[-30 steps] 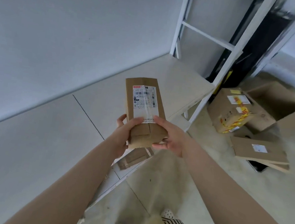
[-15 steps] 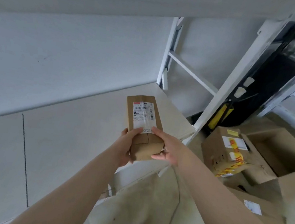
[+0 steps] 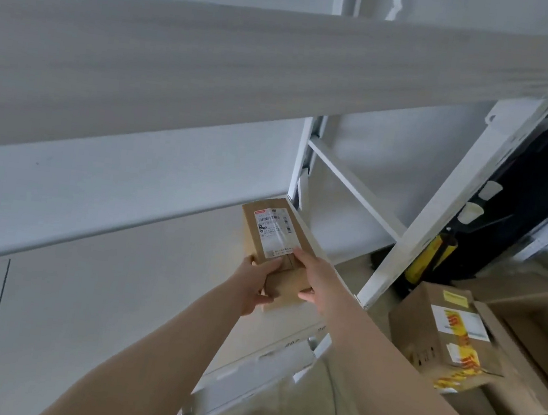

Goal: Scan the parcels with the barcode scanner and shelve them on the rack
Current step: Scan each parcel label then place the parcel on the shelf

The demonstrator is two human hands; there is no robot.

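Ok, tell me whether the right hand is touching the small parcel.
Touching. The head view shows the right hand pressed along the small parcel's right side, thumb under its near end.

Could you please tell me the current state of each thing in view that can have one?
Small parcel: sealed with tape, label up, held over the rack shelf near its right end.
Left hand: grips the parcel's near left edge.
Right hand: holds its near right side.
Taped box: closed, on the floor.
Open carton: flaps up, on the floor.
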